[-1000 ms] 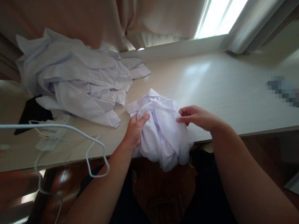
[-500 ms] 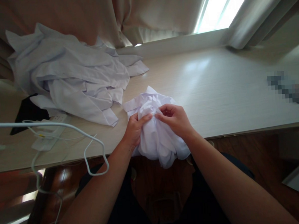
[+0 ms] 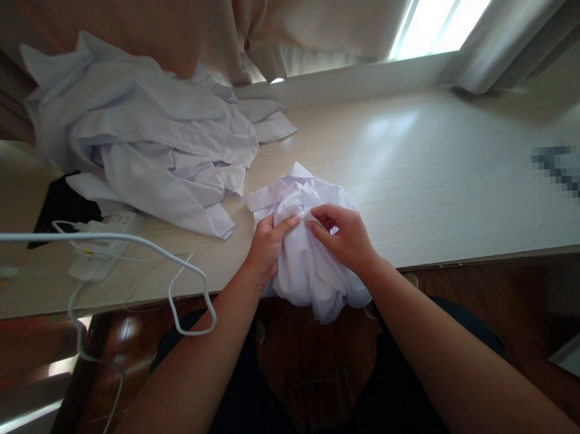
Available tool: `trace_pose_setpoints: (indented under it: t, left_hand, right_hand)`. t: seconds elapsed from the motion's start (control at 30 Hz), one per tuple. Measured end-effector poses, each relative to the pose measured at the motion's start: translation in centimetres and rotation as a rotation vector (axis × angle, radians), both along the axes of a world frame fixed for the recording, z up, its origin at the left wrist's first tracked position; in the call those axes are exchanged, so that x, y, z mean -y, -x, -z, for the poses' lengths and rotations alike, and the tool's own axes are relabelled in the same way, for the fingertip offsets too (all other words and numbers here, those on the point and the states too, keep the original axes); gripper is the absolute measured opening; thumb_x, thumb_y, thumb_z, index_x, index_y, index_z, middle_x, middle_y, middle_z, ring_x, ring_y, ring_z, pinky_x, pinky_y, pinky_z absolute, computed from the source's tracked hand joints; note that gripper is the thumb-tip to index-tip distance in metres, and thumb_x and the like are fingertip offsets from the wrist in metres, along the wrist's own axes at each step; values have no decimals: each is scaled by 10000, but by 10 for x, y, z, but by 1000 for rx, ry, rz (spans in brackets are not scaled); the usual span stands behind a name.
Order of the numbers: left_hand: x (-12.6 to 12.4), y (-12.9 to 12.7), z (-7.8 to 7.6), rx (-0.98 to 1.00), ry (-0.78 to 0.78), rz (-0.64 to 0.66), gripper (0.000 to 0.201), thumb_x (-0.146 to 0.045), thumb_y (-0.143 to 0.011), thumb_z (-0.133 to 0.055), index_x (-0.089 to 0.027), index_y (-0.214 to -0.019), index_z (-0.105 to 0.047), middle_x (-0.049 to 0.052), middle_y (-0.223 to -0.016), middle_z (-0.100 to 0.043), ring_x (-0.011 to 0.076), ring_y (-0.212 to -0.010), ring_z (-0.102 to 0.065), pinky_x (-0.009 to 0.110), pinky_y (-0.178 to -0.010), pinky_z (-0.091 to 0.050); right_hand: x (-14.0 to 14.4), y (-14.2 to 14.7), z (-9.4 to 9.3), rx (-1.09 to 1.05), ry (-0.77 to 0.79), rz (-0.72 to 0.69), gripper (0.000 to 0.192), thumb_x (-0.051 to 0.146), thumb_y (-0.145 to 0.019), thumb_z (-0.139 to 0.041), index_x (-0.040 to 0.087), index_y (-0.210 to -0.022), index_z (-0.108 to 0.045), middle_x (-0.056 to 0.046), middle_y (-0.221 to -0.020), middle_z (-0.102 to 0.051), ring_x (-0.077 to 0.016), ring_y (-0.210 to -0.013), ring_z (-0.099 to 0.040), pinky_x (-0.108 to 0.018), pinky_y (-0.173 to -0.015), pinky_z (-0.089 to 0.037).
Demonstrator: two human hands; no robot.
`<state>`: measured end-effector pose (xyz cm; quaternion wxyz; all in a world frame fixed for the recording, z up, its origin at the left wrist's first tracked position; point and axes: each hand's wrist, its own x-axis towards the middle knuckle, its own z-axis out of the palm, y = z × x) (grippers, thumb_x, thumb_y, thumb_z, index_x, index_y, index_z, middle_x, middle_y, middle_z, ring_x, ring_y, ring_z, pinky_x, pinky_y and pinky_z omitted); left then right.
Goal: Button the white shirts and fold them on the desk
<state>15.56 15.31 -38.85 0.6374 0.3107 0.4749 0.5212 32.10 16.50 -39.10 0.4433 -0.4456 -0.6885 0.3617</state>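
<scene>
A bunched white garment (image 3: pixel 299 262), probably a shirt, lies in front of me, its lower folds hanging over the table's front edge. My left hand (image 3: pixel 268 247) is closed on its left side, thumb on top and fingers tucked under the cloth. On the other side, my right hand (image 3: pixel 342 235) makes a pinch, thumb and forefinger close to the left thumb tip. What sits between those fingertips is too small to make out.
More white garments (image 3: pixel 153 120) lie heaped at the back left. Below them are a black flat item (image 3: pixel 59 206) and a white power strip (image 3: pixel 106 236). A white cable (image 3: pixel 140 241) loops near my left forearm. A blurred object (image 3: pixel 567 170) lies at the far right.
My right fingertips have drawn slightly away from the left thumb, widening the gap between them. The left hand keeps its hold. The whole view has shifted a little.
</scene>
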Motion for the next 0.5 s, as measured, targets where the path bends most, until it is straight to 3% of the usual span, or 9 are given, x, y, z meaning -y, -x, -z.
trace_pose_setpoints:
  t: [0.13, 0.3, 0.5]
  left_hand:
    - [0, 2, 1, -38, -34, -4, 397, -372, -691, -825, -122, -978, -709, 72, -853, -725, 182, -722, -653, 289, -696, -522]
    - [0, 4, -1, -162, -108, -11, 371, -372, -695, -824, -134, -959, -719, 64, -899, -722, 182, -753, -639, 279, -697, -502]
    - [0, 5, -1, -142, -87, 10, 354, -351, -686, -831, -138, -948, -724, 61, -880, -716, 177, -734, -630, 276, -680, -483]
  right_hand:
    - [1, 1, 0, 53, -36, -6, 167, 313, -857, -628, 209, -965, -701, -21, -809, -671, -160, -709, -575, -317, -701, -469]
    - [2, 0, -1, 18, 28, 2, 201, 347, -888, -587, 213, -966, -716, -35, -853, -707, -180, -747, -615, -323, -714, -484]
    - [0, -1, 0, -90, 115, -23, 202, 314, -902, -563, 223, -972, -730, -33, -935, -734, -204, -879, -665, -344, -817, -515]
